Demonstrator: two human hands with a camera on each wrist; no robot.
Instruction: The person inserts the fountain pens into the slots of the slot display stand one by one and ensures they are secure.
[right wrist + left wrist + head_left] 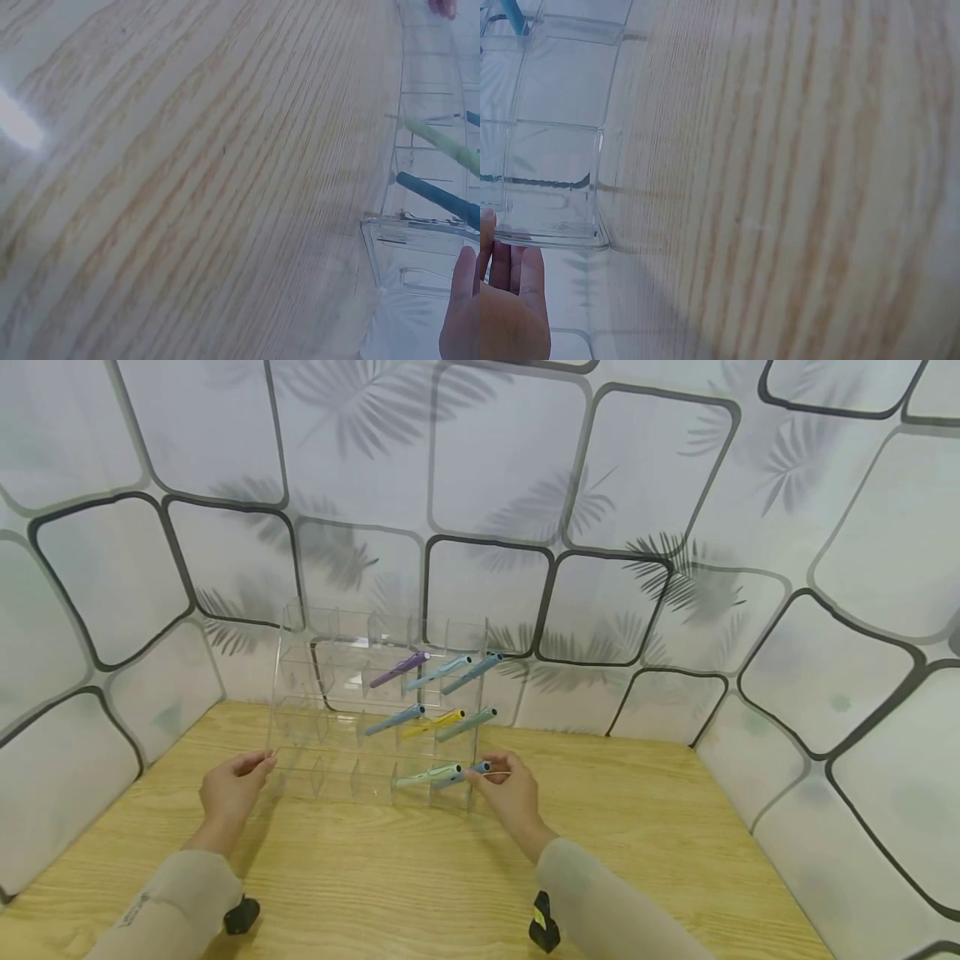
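Note:
A clear acrylic pen rack (337, 778) with stepped, divided tiers stands on the wooden table. My left hand (234, 785) pinches its lower left edge; in the left wrist view thumb and fingers meet that corner. At the lower right side, my right hand (510, 793) grips the rack's edge, close beside a blue pen (459, 777). Next to that pen lies a light green pen (427, 776). The middle tier holds a blue pen (395, 720), a yellow pen (433, 724) and a green pen (467, 725). Above them are a purple pen (399, 669), a light blue pen (438, 673) and another blue pen (472, 674).
Behind the rack and at both sides hangs a patterned curtain (510, 452). The wooden table (390, 877) reaches toward me. Dark objects, perhaps strap parts, show by the left sleeve (187, 885) and the right sleeve (600, 893).

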